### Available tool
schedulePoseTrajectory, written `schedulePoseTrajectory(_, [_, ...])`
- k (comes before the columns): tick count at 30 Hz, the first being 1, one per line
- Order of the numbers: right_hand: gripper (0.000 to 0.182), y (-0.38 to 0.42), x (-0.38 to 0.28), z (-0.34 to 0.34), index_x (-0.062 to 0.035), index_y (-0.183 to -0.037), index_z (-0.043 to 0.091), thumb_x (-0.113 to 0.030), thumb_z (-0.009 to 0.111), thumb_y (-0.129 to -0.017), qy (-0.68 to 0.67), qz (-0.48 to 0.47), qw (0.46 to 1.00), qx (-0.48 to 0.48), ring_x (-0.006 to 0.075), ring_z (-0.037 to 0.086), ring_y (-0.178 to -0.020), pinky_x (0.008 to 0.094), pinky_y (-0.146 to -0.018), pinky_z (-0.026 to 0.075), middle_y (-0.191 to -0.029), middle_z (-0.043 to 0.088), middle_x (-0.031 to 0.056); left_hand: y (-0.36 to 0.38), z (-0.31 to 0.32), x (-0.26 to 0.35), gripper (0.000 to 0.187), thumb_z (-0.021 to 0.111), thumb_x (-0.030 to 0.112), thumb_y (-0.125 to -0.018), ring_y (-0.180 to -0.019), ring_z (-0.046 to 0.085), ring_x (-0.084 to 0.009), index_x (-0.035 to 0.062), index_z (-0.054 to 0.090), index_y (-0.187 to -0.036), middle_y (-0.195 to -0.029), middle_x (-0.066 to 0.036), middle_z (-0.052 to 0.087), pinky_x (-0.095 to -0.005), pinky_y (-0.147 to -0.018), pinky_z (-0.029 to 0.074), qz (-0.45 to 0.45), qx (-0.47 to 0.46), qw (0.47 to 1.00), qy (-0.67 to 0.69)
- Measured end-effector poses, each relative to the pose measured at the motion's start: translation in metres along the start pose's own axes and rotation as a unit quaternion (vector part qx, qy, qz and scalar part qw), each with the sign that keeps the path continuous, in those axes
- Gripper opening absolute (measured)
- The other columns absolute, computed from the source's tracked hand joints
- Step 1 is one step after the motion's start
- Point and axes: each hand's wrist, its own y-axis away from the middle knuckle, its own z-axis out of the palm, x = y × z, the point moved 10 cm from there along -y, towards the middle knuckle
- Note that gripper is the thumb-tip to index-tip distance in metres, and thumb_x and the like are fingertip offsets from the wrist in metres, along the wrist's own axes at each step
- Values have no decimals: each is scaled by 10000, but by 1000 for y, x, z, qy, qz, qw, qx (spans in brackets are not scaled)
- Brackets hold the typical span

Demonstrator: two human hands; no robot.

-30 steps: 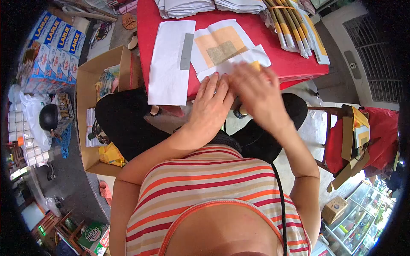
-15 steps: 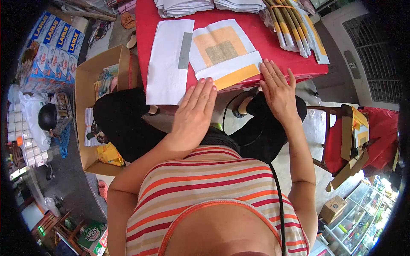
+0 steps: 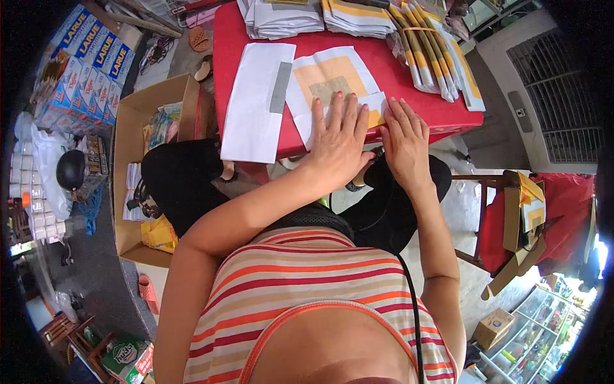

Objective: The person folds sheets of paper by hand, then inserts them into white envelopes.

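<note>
A partly folded sheet of joss paper [image 3: 329, 85], white with an orange block and a dull gold patch, lies near the front edge of the red table [image 3: 435, 115]. Its near edge is folded up, showing an orange strip. My left hand [image 3: 339, 137] lies flat over this fold, fingers stretched out and covering much of it. At the fold's right end rests my right hand [image 3: 407, 141], fingers straight and close together, partly over the table edge. To the left is a long white folded paper [image 3: 256, 102] with a grey strip, which neither hand touches.
Stacks of folded paper [image 3: 281, 19] stand at the table's back. Beside them lies a banded bundle of rolled papers [image 3: 422, 54]. A cardboard box [image 3: 153, 96] with packets stands left of my legs. On the right are a chair with a carton [image 3: 518, 224] and a grey grille [image 3: 550, 83].
My left hand has moved right and forward from the fold's left end onto its middle. My right hand stays near the right end. The view has shifted slightly.
</note>
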Motion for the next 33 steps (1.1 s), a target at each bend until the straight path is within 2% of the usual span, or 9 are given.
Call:
schedulePoseTrajectory(5, [232,-48,23,3,18,-1052,653,-165,657,-910,-83,29,996,-29,363,605,-1098,489,-905,471,-1210,645,175,2,9,-3,860,678,488,-872,-1490,193,-453,9,373,-1518,-1587,-255,272,-735,-1133,119,-8,-32,999,-17])
schedulePoseTrajectory(7, [344,-80,41,36,35,-1085,642,-238,703,-886,-172,64,975,-124,406,612,-1063,486,-897,481,-1187,633,237,1,13,-3,856,682,476,-872,-1491,193,-453,24,366,-1527,-1597,-252,258,-719,-1144,126,-16,-59,998,-29])
schedulePoseTrajectory(10, [502,-122,60,65,77,-1076,611,-330,774,-831,-175,58,980,-76,410,651,-976,472,-819,514,-1076,652,278,2,15,-3,847,683,463,-874,-1489,196,-453,32,365,-1529,-1597,-248,266,-719,-1141,137,-8,-59,996,-59])
schedulePoseTrajectory(13, [598,-143,74,92,85,-1038,592,-412,816,-791,-250,194,928,-198,300,681,-751,407,-645,535,-865,670,210,3,15,-3,843,685,448,-874,-1488,197,-454,30,361,-1530,-1592,-244,280,-725,-1135,147,-4,-49,996,-70])
schedulePoseTrajectory(15, [569,-128,75,117,8,-1100,596,-436,813,-819,-338,314,824,-327,125,554,-603,311,-530,486,-755,589,52,4,15,-4,836,696,429,-864,-1481,217,-458,28,375,-1523,-1584,-244,301,-728,-1129,155,0,-46,996,-76])
schedulePoseTrajectory(22, [428,-126,72,120,-50,-1140,658,-295,818,-829,-484,336,747,-307,78,528,-628,250,-559,446,-773,622,-12,17,4,-4,786,706,409,-853,-1462,282,-432,43,431,-1492,-1566,-226,346,-701,-1140,170,39,-15,997,-63])
schedulePoseTrajectory(27, [328,-138,87,108,-48,-1071,708,-216,816,-812,-398,252,817,-334,71,568,-655,208,-563,448,-807,655,-10,16,-1,-5,752,684,432,-875,-1449,310,-415,34,457,-1470,-1542,-218,385,-682,-1144,182,55,-14,998,-6])
schedulePoseTrajectory(29, [383,-146,86,100,-6,-1098,691,-210,808,-795,-301,214,866,-336,139,620,-611,254,-524,485,-850,698,65,11,-4,-8,674,650,424,-910,-1419,351,-401,17,505,-1427,-1502,-222,431,-649,-1151,208,38,15,999,17])
schedulePoseTrajectory(33, [318,-145,89,93,-39,-1124,668,-156,776,-849,-316,255,859,-313,81,614,-651,237,-514,487,-829,675,17,-9,-11,-14,506,635,355,-931,-1356,409,-398,3,595,-1292,-1404,-228,500,-602,-1136,269,48,46,996,53])
